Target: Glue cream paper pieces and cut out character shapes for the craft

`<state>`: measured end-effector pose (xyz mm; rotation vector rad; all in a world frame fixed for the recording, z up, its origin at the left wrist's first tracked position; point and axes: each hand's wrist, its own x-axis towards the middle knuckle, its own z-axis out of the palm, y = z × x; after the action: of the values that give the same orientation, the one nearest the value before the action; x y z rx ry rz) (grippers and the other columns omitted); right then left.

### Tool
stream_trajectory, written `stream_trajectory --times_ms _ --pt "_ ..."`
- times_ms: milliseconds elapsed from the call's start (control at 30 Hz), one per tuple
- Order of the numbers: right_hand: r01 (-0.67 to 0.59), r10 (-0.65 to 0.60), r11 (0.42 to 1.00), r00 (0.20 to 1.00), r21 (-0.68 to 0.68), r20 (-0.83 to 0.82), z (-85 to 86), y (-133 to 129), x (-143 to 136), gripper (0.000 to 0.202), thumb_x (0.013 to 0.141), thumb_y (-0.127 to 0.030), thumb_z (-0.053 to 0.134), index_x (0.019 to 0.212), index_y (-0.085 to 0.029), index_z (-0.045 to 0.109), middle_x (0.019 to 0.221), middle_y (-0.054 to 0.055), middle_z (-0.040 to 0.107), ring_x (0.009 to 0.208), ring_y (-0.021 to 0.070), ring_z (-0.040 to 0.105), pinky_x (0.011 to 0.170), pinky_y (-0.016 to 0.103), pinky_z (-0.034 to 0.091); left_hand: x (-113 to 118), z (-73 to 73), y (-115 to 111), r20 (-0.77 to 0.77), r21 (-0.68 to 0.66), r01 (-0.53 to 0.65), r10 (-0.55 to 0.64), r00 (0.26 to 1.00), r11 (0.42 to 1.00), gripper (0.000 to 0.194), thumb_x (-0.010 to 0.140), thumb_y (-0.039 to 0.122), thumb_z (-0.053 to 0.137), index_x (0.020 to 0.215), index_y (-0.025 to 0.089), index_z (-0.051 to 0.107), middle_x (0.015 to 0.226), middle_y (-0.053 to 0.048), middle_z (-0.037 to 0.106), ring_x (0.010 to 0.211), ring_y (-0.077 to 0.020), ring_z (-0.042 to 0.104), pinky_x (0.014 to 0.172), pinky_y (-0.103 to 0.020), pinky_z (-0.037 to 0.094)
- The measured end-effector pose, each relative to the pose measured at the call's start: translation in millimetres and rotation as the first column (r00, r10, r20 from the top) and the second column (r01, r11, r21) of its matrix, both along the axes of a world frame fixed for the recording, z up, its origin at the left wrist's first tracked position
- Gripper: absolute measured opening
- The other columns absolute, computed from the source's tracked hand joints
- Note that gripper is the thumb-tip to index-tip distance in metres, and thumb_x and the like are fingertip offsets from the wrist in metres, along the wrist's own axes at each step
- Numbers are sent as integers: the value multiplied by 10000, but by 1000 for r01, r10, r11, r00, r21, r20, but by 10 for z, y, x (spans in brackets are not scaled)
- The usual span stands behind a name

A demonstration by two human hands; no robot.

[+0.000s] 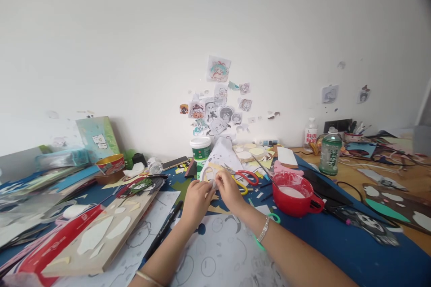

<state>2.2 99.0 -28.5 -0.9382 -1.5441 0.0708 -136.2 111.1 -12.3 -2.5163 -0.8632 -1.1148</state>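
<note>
Near the middle of the desk, my left hand and my right hand meet, fingertips almost touching. Between them is a thin white ring, pinched by both hands; its lower part is hidden by my fingers, and I cannot tell its material. Red-handled scissors and yellow-handled scissors lie just beyond my right hand. Under my forearms spreads a white sheet with drawn outlines. A red cup with white contents and a stick leaning in it stands to the right of my right hand.
At left, a wooden board carries cut paper pieces, beside a black pen. Behind my hands stands a green-and-white tub. A green-labelled bottle is at right. Drawings are stuck on the wall.
</note>
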Motion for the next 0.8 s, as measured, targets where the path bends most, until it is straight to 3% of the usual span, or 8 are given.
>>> stream_trajectory --times_ms 100,267,467,633,800 --pt "29 -28 999 999 43 -22 6 19 3 109 835 -182 374 754 -213 440 835 51 494 804 183 494 719 327 427 0 7 -10 0 -4 -17 17 1000 1000 269 873 249 445 635 178 548 611 -19 600 611 -155 551 713 -319 418" --pt "18 -19 1000 996 -15 -88 -37 81 18 88 827 -213 382 773 -215 452 802 38 512 770 182 501 706 325 420 -12 -11 28 20 -12 -21 21 1000 1000 255 862 294 486 654 173 571 655 -31 631 667 -166 585 787 -346 416" --pt "-121 62 977 950 -177 -307 -28 149 36 90 782 -297 465 736 -219 459 673 -11 512 627 159 508 643 308 417 -21 -20 25 -3 -75 -72 72 997 995 246 864 311 473 706 181 609 747 -54 667 832 -223 595 779 -370 404" --pt "-362 193 907 810 -214 -554 34 137 35 214 699 -390 599 712 -216 477 627 -30 517 582 140 497 618 294 428 -18 -8 4 -30 -162 -101 97 995 982 256 856 301 461 685 174 603 734 -60 654 825 -236 576 761 -374 399" --pt "-553 258 811 630 -190 -732 101 24 38 317 663 -445 664 798 -202 513 654 -33 541 580 109 489 596 250 424 -4 -22 20 75 -402 -13 47 996 916 259 827 354 455 726 181 620 746 -58 649 765 -214 574 685 -314 431"
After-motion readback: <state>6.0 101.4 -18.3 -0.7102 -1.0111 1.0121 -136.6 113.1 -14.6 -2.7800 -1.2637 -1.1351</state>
